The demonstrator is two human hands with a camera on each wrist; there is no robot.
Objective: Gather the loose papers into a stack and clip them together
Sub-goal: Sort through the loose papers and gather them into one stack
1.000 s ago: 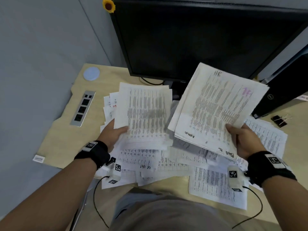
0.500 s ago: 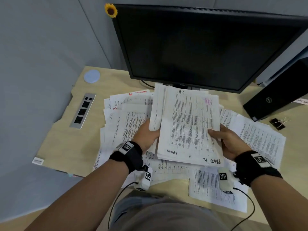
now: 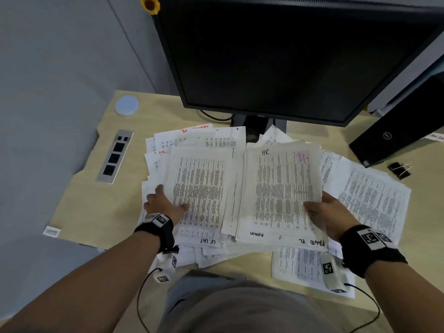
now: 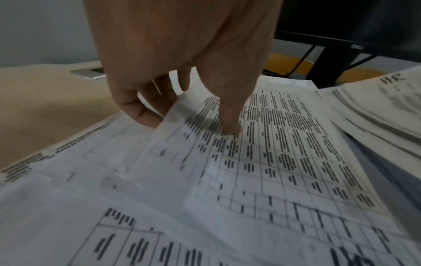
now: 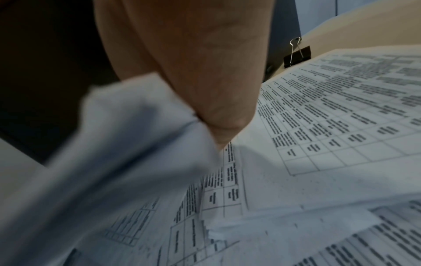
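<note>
1. We see grey partition walls [image 3: 60, 68] closing off the left and back of a light wooden desk [image 3: 96, 188].
2. We find a dark monitor [image 3: 288, 56] at the back, a yellow flower [image 3: 150, 4] on its corner.
3. We note a metal socket strip [image 3: 114, 156] and a pale round disc [image 3: 126, 105] set in the desktop.
4. We see a black computer case [image 3: 396, 133] at right.

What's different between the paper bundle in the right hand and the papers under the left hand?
The HR bundle is a thick stack with "HR" and a pink scribble on top; the left papers look thinner and lack these. The right hand grips its bundle at the right edge, while the left hand has its thumb on top and fingers at the left edge. Both show printed tables.
</note>
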